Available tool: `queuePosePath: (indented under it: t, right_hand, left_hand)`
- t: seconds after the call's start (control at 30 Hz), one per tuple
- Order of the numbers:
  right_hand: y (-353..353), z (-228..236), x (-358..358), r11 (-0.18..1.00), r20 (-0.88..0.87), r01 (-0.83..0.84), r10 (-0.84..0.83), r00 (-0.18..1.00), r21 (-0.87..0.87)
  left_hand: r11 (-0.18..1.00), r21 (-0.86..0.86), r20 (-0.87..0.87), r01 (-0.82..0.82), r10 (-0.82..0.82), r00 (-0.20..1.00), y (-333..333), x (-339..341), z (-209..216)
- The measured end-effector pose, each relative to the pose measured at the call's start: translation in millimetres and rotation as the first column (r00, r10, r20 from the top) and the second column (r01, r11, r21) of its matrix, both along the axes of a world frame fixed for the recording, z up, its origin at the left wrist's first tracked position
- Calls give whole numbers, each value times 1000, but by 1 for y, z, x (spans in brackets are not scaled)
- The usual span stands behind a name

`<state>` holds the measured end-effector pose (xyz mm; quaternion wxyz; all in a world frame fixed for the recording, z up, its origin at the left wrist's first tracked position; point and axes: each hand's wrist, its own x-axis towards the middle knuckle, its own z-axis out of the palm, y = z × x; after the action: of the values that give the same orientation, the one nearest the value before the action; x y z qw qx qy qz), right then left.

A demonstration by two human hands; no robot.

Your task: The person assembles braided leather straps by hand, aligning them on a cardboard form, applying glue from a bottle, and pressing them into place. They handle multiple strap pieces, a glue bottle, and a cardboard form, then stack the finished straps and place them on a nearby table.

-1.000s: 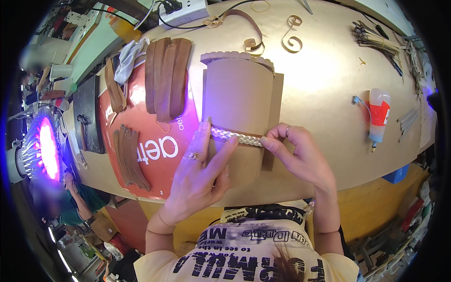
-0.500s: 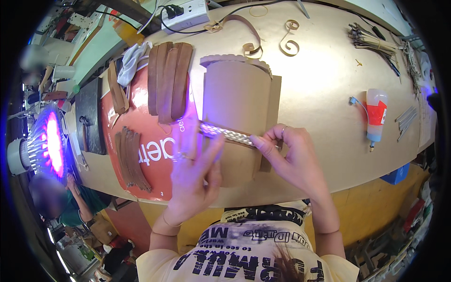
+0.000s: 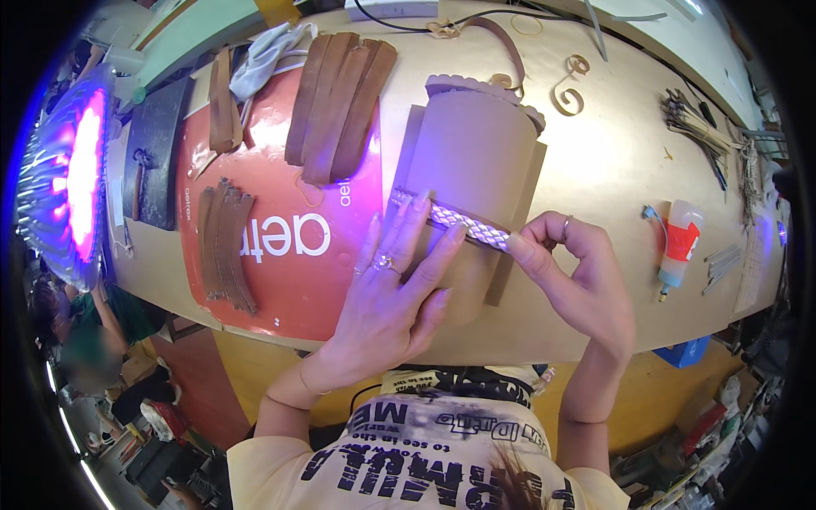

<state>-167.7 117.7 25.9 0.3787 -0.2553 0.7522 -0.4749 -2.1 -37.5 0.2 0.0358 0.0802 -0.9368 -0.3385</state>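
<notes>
A tan leather cylinder (image 3: 480, 140) with a scalloped far rim lies on its side on the wooden table (image 3: 595, 187). A pale braided strip (image 3: 455, 219) runs across its near part. My left hand (image 3: 393, 293) lies flat with its fingers spread, pressing the strip's left stretch against the leather. My right hand (image 3: 574, 272) pinches the strip's right end between thumb and forefinger at the cylinder's right edge. Both hands wear rings.
Brown leather straps (image 3: 340, 102) and a curved stack of strips (image 3: 225, 246) lie on a red mat (image 3: 280, 263). A glue bottle (image 3: 677, 246) stands right. Curled leather scraps (image 3: 571, 85), a tool bundle (image 3: 693, 127), a black slab (image 3: 153, 153) and a bright lamp (image 3: 72, 170) surround them.
My hands and the cylinder sit in much the same pose. My left fingers have slid a little along the braided strip. The view has shifted slightly.
</notes>
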Motion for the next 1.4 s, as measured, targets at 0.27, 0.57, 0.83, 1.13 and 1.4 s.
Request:
queuePosePath:
  t: [0.27,0.57,0.83,1.13,1.4]
  right_hand:
    - [9,-22,5,993,-35,59,-63,997,-105]
    - [10,-37,7,984,57,117,-110,992,-131]
    - [6,-43,10,983,49,131,-126,991,-130]
    - [0,-70,32,912,47,332,-331,943,-241]
    - [12,-94,33,893,290,439,-397,871,-97]
  left_hand:
    - [994,-104,-50,29,-34,998,-5,-4,1]
    - [982,-179,17,52,-50,999,-2,-8,11]
    - [971,-230,17,71,-69,997,-2,-12,14]
    - [978,-210,-29,12,-19,999,1,-10,9]
    - [997,-65,-82,-51,46,996,4,-9,2]
